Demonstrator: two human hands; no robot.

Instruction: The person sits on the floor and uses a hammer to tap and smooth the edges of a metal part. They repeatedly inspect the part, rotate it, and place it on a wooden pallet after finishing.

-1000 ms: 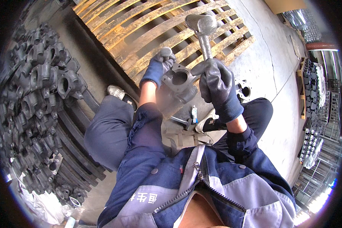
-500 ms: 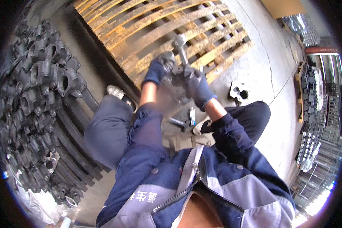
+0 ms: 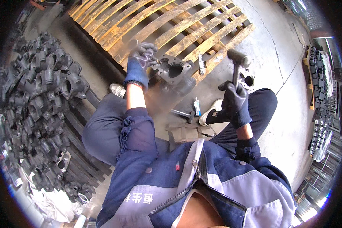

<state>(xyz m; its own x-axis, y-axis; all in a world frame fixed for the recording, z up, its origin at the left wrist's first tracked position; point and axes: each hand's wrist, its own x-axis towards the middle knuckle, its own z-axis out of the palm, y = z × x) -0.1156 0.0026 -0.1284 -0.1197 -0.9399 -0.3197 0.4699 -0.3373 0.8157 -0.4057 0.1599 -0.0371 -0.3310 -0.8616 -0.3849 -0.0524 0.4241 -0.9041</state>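
My right hand (image 3: 235, 100), in a dark glove with a blue cuff, grips the handle of a hammer (image 3: 239, 57), its head up, right of the pallet. A grey metal casting (image 3: 184, 65) with a round bore and bolt holes lies at the pallet's near edge. My left hand (image 3: 141, 57), gloved alike, is just left of that casting. Its fingers are curled around something small that I cannot make out. Below the casting is a blurred grey metal body (image 3: 178, 91); how the two join is unclear.
The slatted wooden pallet (image 3: 148, 28) lies ahead. Dark castings (image 3: 45, 98) are heaped at left. A flanged part (image 3: 248, 81) sits on the floor behind the hammer. Between my legs lie another hammer (image 3: 181, 113) and a small tube (image 3: 197, 108). Racks stand at far right.
My right hand has swung the hammer right and nearer to me, away from the casting. My left hand has shifted left and slightly away. The casting's bore now shows.
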